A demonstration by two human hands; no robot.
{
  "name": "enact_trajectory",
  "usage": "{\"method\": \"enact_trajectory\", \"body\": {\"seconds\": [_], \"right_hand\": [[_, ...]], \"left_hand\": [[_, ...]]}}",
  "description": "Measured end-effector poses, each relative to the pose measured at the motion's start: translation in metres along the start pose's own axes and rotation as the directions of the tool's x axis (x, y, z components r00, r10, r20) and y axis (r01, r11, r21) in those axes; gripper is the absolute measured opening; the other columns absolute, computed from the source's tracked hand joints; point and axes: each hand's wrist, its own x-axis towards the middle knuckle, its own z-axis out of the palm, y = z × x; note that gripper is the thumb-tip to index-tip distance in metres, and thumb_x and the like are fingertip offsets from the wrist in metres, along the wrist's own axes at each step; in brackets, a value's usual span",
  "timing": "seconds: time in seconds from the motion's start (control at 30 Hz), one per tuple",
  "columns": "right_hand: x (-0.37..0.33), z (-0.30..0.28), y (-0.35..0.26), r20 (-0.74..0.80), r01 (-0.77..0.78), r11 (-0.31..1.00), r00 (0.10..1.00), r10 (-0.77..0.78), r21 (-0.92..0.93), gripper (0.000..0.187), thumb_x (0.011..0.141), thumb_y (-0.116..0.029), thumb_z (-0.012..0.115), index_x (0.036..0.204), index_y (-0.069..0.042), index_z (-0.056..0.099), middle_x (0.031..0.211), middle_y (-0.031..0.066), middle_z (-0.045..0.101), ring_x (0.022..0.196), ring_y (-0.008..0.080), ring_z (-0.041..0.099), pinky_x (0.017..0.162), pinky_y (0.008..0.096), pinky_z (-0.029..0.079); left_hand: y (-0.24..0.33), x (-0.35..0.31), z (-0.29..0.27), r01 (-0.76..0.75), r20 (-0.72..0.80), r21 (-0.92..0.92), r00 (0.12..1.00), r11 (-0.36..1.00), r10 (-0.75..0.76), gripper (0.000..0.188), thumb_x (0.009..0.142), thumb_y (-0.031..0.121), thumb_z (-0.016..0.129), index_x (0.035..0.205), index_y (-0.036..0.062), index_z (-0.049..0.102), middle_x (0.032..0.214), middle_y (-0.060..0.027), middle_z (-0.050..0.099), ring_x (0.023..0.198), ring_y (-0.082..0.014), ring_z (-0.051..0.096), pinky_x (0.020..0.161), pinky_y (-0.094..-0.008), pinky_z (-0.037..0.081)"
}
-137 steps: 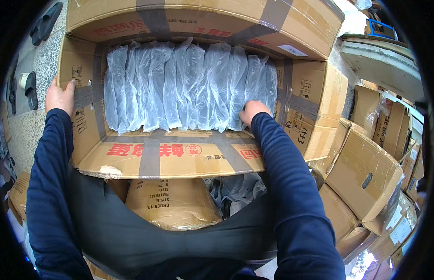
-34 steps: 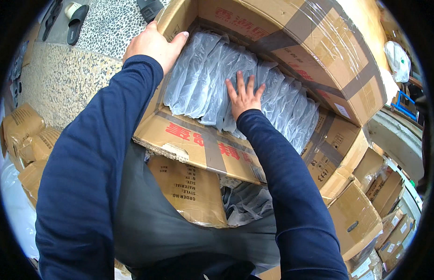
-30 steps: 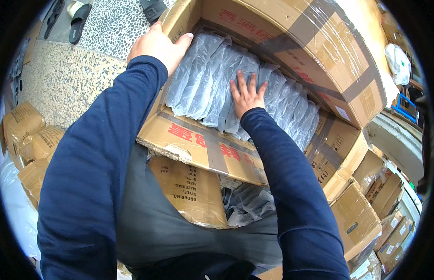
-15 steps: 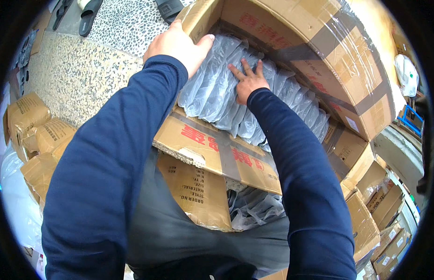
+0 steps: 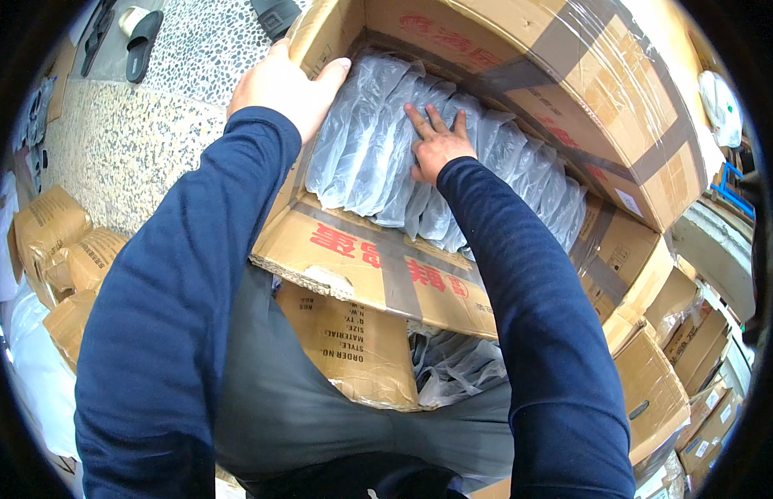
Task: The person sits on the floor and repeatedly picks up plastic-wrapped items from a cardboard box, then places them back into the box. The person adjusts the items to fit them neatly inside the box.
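A large open cardboard box (image 5: 586,108) with brown tape and red print stands tilted before me. Inside it is a row of flat grey packs (image 5: 361,137) in clear plastic bags, pressed side by side. My left hand (image 5: 287,87) grips the box's left wall at its edge, with the thumb toward the inside and the fingers partly hidden beyond the rim. Spread out on top of the packs near the middle of the row, my right hand (image 5: 441,148) touches the plastic with its fingers apart. The near flap (image 5: 361,258) of the box hangs outward toward my legs.
Beneath the flap sits another carton (image 5: 345,341), beside more clear-bagged dark items (image 5: 461,366). Brown paper-wrapped parcels (image 5: 58,233) lie at the left. Slippers (image 5: 141,46) rest on the speckled floor (image 5: 112,150) at the far left. Several cartons (image 5: 707,424) are stacked at the right.
My left hand and the box's left wall appear a little farther left, and the whole view has shifted slightly. My right hand stays spread on the packs.
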Motion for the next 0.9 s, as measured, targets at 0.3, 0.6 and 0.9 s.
{"method": "enact_trajectory", "body": {"seconds": [0.3,0.6,0.9], "right_hand": [[-0.033,0.025,0.019,-0.108,-0.043,0.999,0.993,0.043,0.001,0.044,0.078,-0.036,0.074,0.12,-0.026,0.068,0.164,0.0061,0.014,0.15,0.0388,0.012,0.11,0.0759,0.013],[-0.044,0.048,0.0,-0.168,-0.146,0.984,0.978,0.127,-0.106,0.052,0.092,-0.025,0.058,0.143,-0.031,0.049,0.164,0.0079,0.01,0.149,0.0399,0.012,0.11,0.0746,0.013],[-0.021,0.01,-0.001,-0.017,0.197,0.979,0.98,-0.198,-0.06,0.023,0.086,-0.017,0.059,0.1,-0.015,0.078,0.164,-0.0062,0.014,0.151,0.0313,0.01,0.114,0.0711,0.01]], "left_hand": [[-0.002,0.002,0.002,-0.03,-0.031,-0.033,0.999,0.999,0.029,0.069,0.083,0.053,0.068,0.127,-0.0001,0.059,0.111,-0.0185,0.069,0.102,-0.0273,0.067,0.093,-0.0351,0.049],[-0.003,0.003,0.001,-0.038,0.045,-0.153,0.998,0.987,0.045,0.068,0.082,0.054,0.066,0.125,0.0019,0.06,0.11,-0.0181,0.07,0.103,-0.0302,0.067,0.094,-0.0374,0.049],[-0.002,0.004,0.001,-0.023,0.025,-0.059,0.999,0.998,0.024,0.073,0.081,0.056,0.066,0.129,0.0012,0.057,0.112,-0.0204,0.068,0.105,-0.0312,0.066,0.096,-0.0382,0.049]]}}
